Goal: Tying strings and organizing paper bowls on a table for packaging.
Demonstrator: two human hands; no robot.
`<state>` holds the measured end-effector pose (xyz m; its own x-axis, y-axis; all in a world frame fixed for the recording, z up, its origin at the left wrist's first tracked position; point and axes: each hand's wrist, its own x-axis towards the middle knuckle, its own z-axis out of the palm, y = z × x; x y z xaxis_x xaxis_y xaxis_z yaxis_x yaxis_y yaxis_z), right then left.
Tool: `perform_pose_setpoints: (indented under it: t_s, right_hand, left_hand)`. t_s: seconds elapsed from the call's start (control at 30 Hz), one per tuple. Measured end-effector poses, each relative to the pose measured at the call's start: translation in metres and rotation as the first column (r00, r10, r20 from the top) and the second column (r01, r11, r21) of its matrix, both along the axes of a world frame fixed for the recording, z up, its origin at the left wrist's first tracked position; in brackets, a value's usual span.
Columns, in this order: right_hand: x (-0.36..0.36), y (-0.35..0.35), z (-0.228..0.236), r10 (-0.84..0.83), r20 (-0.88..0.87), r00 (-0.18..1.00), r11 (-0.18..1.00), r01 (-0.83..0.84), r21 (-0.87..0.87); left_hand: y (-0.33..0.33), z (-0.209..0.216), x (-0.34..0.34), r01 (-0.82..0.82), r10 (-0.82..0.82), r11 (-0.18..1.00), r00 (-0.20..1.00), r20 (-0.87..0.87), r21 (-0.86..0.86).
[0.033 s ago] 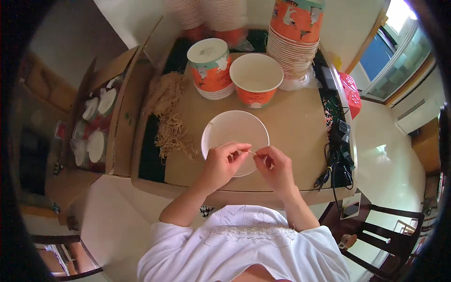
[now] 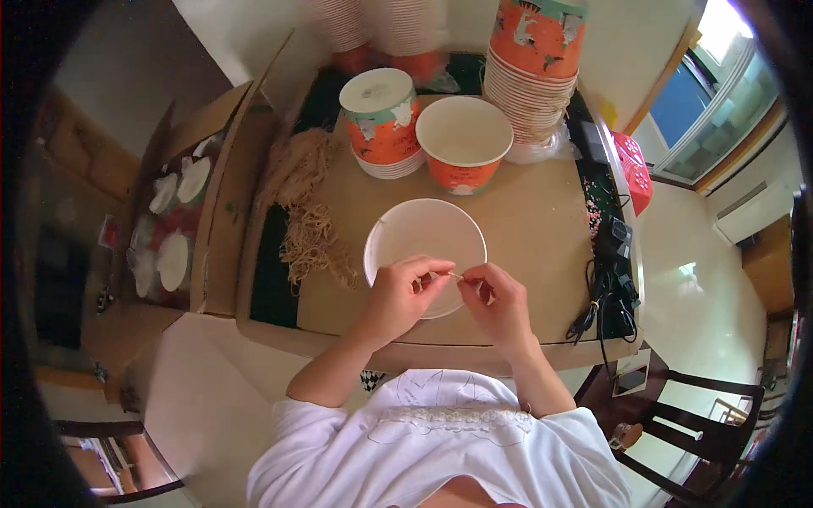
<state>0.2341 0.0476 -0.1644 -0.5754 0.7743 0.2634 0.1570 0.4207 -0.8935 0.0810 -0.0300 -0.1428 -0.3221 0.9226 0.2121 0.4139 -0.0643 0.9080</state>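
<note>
My left hand (image 2: 408, 292) and my right hand (image 2: 498, 305) meet above the near rim of a paper tub with a white inside (image 2: 423, 229). Thumb and forefinger of each are pinched together, and a short bit of thin pale string (image 2: 456, 275) spans the small gap between them. A tangled heap of tan string (image 2: 309, 241) lies to the left of that tub. Behind it stand an upright orange paper tub (image 2: 464, 140) with its mouth facing up and a short upside-down stack of orange and green tubs (image 2: 381, 127).
A tall stack of tubs (image 2: 532, 85) rises at the back right; more stacks (image 2: 394, 34) blur at the back. Black cables and an adapter (image 2: 611, 254) lie along the right edge, near a red basket (image 2: 631, 169). An open carton (image 2: 222, 212) stands left, a dark chair (image 2: 699, 423) right.
</note>
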Motion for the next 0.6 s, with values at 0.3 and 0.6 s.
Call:
perform_pose_setpoints:
  t_s: [0.3,0.6]
  right_hand:
    - [-0.001,-0.001,0.003,-0.01,-0.024,1.0,1.0,0.01,-0.011]
    - [0.0,0.0,0.005,-0.009,0.01,1.0,1.0,0.009,-0.015]
  left_hand:
    - [0.002,0.011,0.004,0.013,-0.023,0.992,0.997,-0.078,-0.129]
    - [0.001,0.004,-0.004,0.077,-0.081,0.992,0.996,-0.046,-0.097]
